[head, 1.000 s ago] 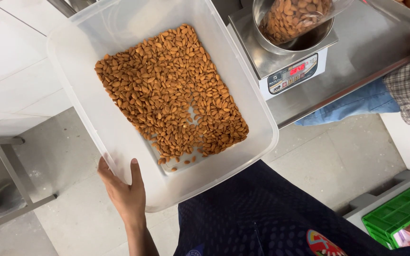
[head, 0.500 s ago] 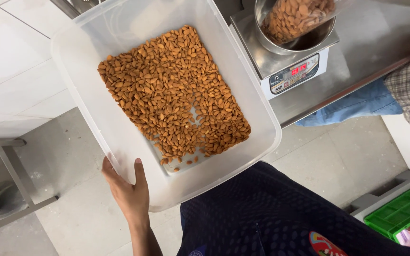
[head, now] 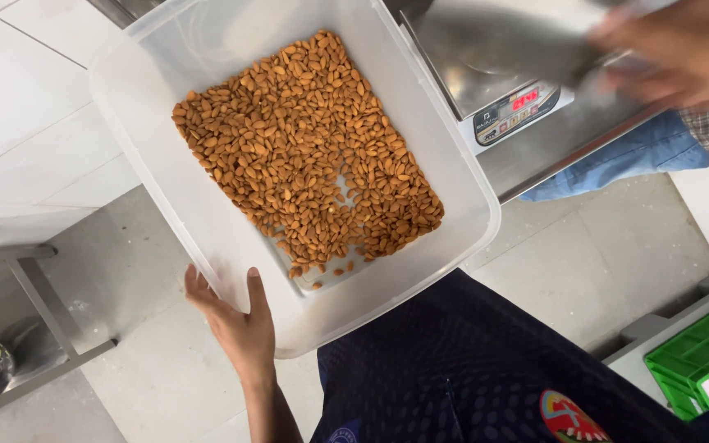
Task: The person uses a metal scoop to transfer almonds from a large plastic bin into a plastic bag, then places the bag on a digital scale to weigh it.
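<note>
Almonds (head: 309, 156) are lying in a loose brown layer across the floor of a big translucent plastic tub (head: 207, 221), thinning out toward the near end where a few single nuts are sitting apart on the bare bottom. The person's left hand (head: 235, 324) is gripping the tub at its near corner, thumb hooked up over the rim and fingers spread under and along the outside wall, holding the tub out over the pale tiled floor (head: 125, 385). The tub's far end is reaching over the edge of a steel counter (head: 572, 135), just beside a digital scale (head: 510, 102) whose small display is glowing red. Up at the top right, the right hand (head: 683, 53) is showing as a blurred shape over the scale, touching a blurred grey metal thing (head: 502, 41); I cannot tell whether it is closed on it. A blue cloth (head: 625, 156) is hanging off the counter edge below that hand. Down at the right a green plastic crate (head: 695, 353) is sitting on the floor, and at the left a grey metal stand (head: 34, 295) is standing near the wall.
</note>
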